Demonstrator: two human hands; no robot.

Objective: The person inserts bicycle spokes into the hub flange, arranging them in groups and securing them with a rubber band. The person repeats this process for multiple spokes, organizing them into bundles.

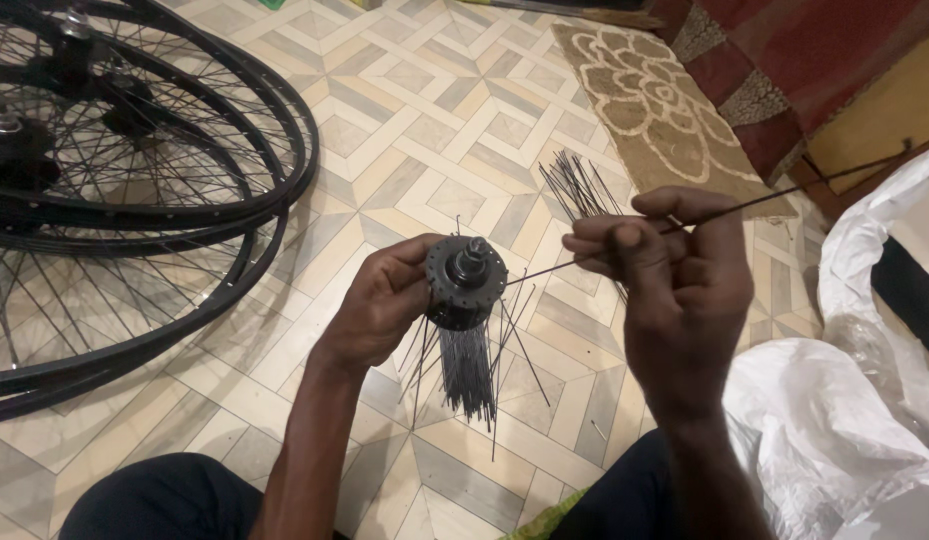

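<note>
Black hub point(466, 282), beige geometric floor tiles point(424, 120)

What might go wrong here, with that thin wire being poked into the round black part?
The spoke in the right hand is long and thin, so it may bend or miss its hole in the hub. The spokes already hanging from the hub look loose; tilting the left hand might let some slip out. Their sharp ends sit near the fingers.

L hand point(379, 300) w/ hub point(466, 282) (R hand point(674, 275): spoke point(784, 197))
</note>
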